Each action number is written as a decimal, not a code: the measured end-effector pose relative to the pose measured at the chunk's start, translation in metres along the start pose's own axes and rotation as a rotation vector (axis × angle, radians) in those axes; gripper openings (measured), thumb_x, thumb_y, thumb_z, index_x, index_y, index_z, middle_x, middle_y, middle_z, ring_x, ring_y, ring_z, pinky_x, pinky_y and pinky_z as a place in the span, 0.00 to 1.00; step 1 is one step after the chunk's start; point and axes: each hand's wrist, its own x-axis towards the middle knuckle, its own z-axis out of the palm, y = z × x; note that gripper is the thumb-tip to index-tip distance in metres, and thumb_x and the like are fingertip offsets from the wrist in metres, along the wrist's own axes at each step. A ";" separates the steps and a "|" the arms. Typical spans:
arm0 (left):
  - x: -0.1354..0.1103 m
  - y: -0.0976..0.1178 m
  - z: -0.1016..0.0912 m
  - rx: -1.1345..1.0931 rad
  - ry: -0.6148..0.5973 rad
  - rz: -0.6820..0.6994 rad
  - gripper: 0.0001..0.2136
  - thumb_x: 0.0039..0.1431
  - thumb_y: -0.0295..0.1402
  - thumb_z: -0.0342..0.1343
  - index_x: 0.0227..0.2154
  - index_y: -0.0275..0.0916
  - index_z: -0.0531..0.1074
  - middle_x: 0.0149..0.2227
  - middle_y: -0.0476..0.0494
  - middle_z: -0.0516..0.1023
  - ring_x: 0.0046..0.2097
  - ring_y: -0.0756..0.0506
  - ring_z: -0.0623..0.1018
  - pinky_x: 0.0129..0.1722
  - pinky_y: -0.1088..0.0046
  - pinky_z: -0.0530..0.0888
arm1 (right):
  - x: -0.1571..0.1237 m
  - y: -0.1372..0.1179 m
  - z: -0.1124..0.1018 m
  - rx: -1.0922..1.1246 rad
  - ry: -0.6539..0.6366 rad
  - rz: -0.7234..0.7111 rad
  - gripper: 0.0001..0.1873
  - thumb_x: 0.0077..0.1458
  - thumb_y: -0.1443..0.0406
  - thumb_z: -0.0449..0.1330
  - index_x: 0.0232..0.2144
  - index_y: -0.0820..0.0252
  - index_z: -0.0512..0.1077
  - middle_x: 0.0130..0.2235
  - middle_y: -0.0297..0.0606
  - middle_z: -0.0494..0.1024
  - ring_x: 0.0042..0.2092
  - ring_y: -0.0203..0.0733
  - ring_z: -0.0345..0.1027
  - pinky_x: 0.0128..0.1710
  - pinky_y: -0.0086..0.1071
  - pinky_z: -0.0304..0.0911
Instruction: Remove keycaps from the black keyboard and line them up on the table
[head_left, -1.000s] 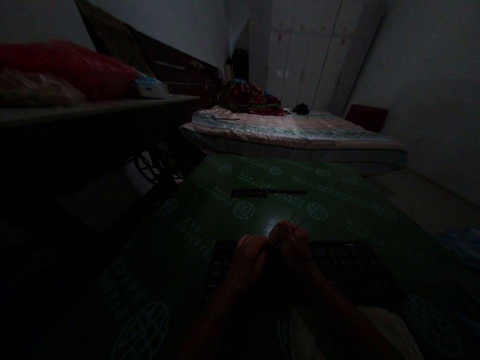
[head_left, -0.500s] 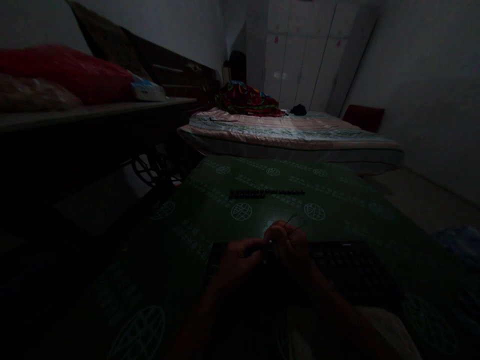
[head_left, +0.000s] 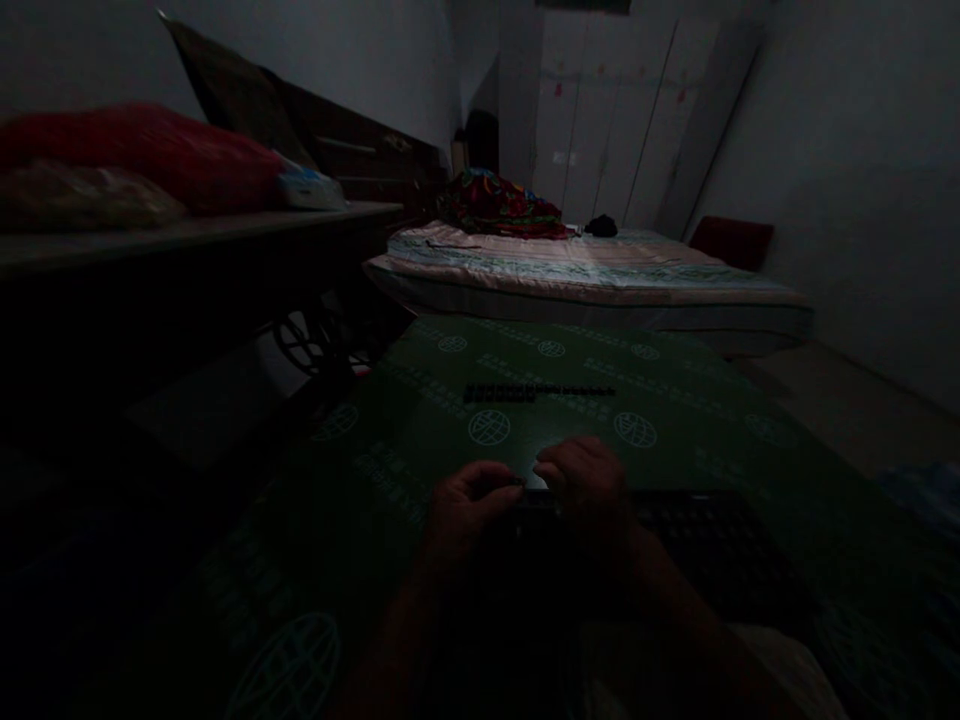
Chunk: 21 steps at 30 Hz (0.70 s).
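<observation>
A black keyboard [head_left: 712,540] lies near me on the green table, its left half mostly hidden in shadow and under my arms. Over its back edge, the thumb and finger of my left hand [head_left: 469,505] pinch a small dark piece [head_left: 519,483] that looks like a keycap. Just right of it my right hand [head_left: 589,485] is closed, its fingertips a short gap away from the left ones. Thin wires of a keycap puller showed from this hand earlier; they are hidden now. Beyond the hands, a row of black keycaps [head_left: 500,393] stretches across the table.
The green table covering [head_left: 405,400] carries printed globes. Behind it is a bed [head_left: 585,265] with a patterned red blanket [head_left: 499,205]. At left, a shelf-like surface [head_left: 360,215] holds a red bag [head_left: 165,155]. Pale cloth [head_left: 787,660] lies near my right forearm. The room is dim.
My hands have drawn apart from being together. The right hand has turned over and moved slightly right, and its wires no longer show. The small piece now shows at my left fingertips.
</observation>
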 end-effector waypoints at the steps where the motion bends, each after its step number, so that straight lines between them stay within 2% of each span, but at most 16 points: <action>1: -0.001 0.001 0.000 -0.033 0.014 -0.007 0.11 0.34 0.29 0.64 0.25 0.36 0.71 0.24 0.52 0.75 0.27 0.50 0.74 0.29 0.76 0.69 | -0.001 0.000 0.002 -0.003 -0.028 -0.012 0.17 0.58 0.61 0.47 0.27 0.61 0.72 0.25 0.40 0.73 0.30 0.38 0.63 0.33 0.30 0.54; 5: -0.003 0.001 0.001 -0.167 0.018 -0.042 0.12 0.34 0.29 0.64 0.26 0.36 0.71 0.24 0.51 0.76 0.28 0.49 0.75 0.30 0.74 0.70 | -0.003 -0.005 0.006 0.084 -0.218 0.034 0.15 0.58 0.60 0.47 0.32 0.58 0.72 0.24 0.37 0.74 0.26 0.36 0.65 0.27 0.27 0.54; 8: -0.003 0.000 0.000 -0.261 -0.016 -0.074 0.13 0.33 0.28 0.65 0.26 0.36 0.71 0.24 0.51 0.76 0.27 0.50 0.75 0.29 0.76 0.71 | -0.004 -0.010 0.004 0.253 -0.300 0.107 0.12 0.57 0.61 0.49 0.36 0.55 0.72 0.30 0.35 0.77 0.28 0.35 0.68 0.28 0.25 0.56; 13: -0.004 0.000 -0.001 -0.414 -0.080 -0.125 0.13 0.33 0.27 0.65 0.26 0.36 0.70 0.24 0.50 0.77 0.25 0.50 0.75 0.27 0.76 0.71 | -0.005 -0.015 0.003 0.400 -0.277 0.192 0.10 0.51 0.63 0.55 0.38 0.55 0.72 0.32 0.34 0.77 0.29 0.35 0.69 0.29 0.25 0.60; 21: -0.006 0.000 -0.002 -0.491 -0.120 -0.132 0.13 0.33 0.25 0.64 0.26 0.36 0.70 0.25 0.53 0.75 0.26 0.52 0.75 0.28 0.78 0.70 | -0.005 -0.018 0.004 0.457 -0.240 0.237 0.09 0.50 0.66 0.56 0.34 0.55 0.73 0.30 0.32 0.77 0.28 0.34 0.69 0.28 0.25 0.61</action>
